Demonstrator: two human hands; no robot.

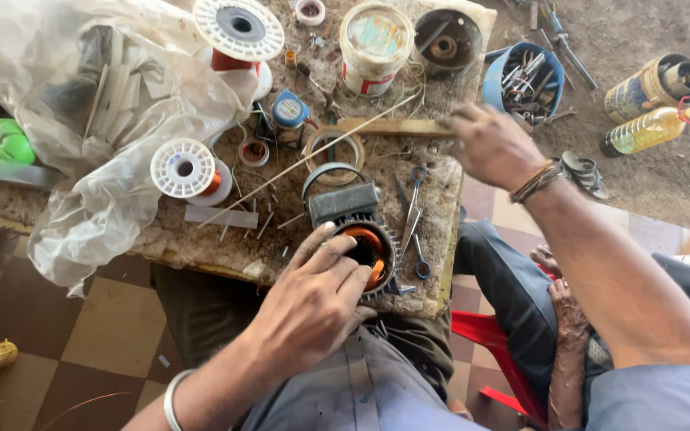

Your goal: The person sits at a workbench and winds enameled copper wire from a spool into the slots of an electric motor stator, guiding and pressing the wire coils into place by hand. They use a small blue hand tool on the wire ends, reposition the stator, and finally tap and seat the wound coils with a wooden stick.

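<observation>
Steadying grip: left hand (313, 307) clasps the finned motor stator (358, 239) at the workbench (201, 243) near edge, presumably bracing it, while the right hand (493, 148), blurred and seemingly empty, reaches beyond scissors (414, 215) toward a wooden stick (397, 126).

Left hand (313, 299): palm down, fingers spread and curled forward, fingertips (337, 243) bent over, thumb out to the side. Left forearm entering from bottom edge, angled up and right, bangle (171, 399) at wrist. Right hand (493, 144): extended far forward, back of hand up, fingers blurred, grip not discernible. Right forearm running diagonally from lower right, thread band (535, 182) on wrist.
</observation>
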